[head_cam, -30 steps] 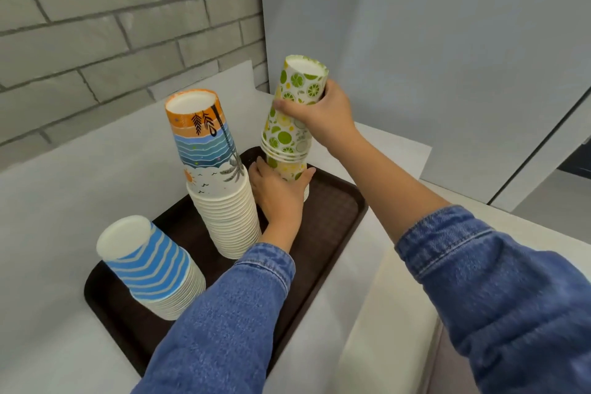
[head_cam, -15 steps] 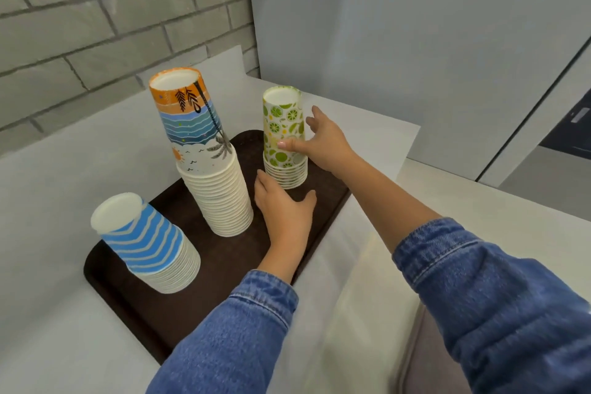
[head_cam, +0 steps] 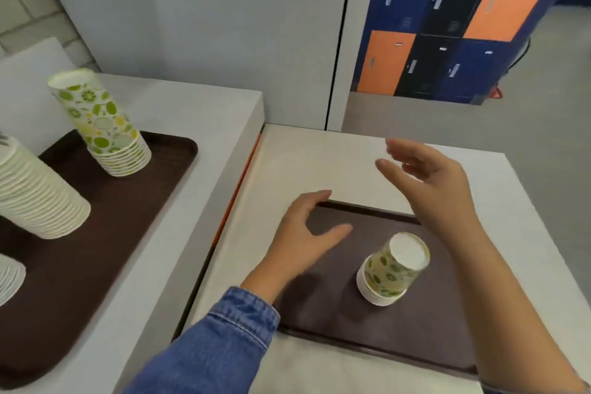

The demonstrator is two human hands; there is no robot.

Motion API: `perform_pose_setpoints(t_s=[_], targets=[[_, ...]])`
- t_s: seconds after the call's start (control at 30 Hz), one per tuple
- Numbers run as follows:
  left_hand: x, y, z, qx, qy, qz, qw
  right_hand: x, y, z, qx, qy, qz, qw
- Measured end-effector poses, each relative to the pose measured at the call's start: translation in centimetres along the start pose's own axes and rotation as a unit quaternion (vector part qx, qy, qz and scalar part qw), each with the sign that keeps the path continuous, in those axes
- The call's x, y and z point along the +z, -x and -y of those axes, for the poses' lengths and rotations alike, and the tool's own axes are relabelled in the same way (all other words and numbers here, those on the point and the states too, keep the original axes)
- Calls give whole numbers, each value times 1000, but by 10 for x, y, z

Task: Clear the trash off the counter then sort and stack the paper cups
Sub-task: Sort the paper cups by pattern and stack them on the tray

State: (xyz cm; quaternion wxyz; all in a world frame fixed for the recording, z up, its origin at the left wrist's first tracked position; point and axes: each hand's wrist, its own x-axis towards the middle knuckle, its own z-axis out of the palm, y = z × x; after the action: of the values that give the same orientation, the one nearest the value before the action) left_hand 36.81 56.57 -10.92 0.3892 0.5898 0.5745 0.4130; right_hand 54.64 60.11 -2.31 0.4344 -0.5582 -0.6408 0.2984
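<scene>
A short upside-down stack of green lime-print cups (head_cam: 391,270) stands on a dark brown tray (head_cam: 367,329) on the beige counter in front of me. My left hand (head_cam: 303,240) hovers open over the tray's far left corner, left of that stack. Above and behind the stack, my right hand (head_cam: 425,179) is open with spread fingers, holding nothing. On the left, a taller lime-print stack (head_cam: 102,125) stands on another brown tray (head_cam: 121,201). Two more cup stacks sit on that tray, one white-rimmed (head_cam: 35,195) and one at the frame edge (head_cam: 9,278).
The left tray lies on a grey-white counter (head_cam: 198,125), separated from the beige counter (head_cam: 319,163) by a gap with an orange strip (head_cam: 236,189). A grey wall panel stands behind. Blue, orange and black lockers (head_cam: 454,25) are at the far right across open floor.
My view has swung right, from the left tray to the second tray. Both hands have left the tall lime-print stack and now hover open over the second tray.
</scene>
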Motion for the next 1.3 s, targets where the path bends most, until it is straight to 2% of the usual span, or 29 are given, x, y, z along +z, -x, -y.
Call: perform_pose_setpoints(t_s=[0.07, 0.1, 0.17, 0.4, 0.77, 0.93, 1.03, 1.17, 1.3], targets=[[41, 7, -5, -35, -18, 118, 992, -30, 12, -29, 39, -13, -27, 999], [59, 10, -5, -46, -34, 149, 987, -41, 18, -43, 59, -25, -35, 997], [93, 12, -1, -66, -55, 161, 983, -58, 26, -68, 91, -48, -40, 994], [147, 15, 10, -76, -41, 30, 996, -79, 44, -130, 133, -95, -21, 986], [128, 7, -30, -51, -8, -74, 996, -69, 63, -183, 181, -124, 44, 975], [110, 3, -49, -33, 20, -110, 993, -56, 76, -209, 217, -121, 167, 954], [96, 2, -58, -22, 44, -136, 989, -40, 77, -211, 194, -75, 217, 954], [75, -1, -68, -13, 77, -182, 980, -12, 79, -202, 133, -65, 194, 970], [55, 0, -73, -21, 97, -217, 971, 6, 81, -197, 112, -57, 147, 981]])
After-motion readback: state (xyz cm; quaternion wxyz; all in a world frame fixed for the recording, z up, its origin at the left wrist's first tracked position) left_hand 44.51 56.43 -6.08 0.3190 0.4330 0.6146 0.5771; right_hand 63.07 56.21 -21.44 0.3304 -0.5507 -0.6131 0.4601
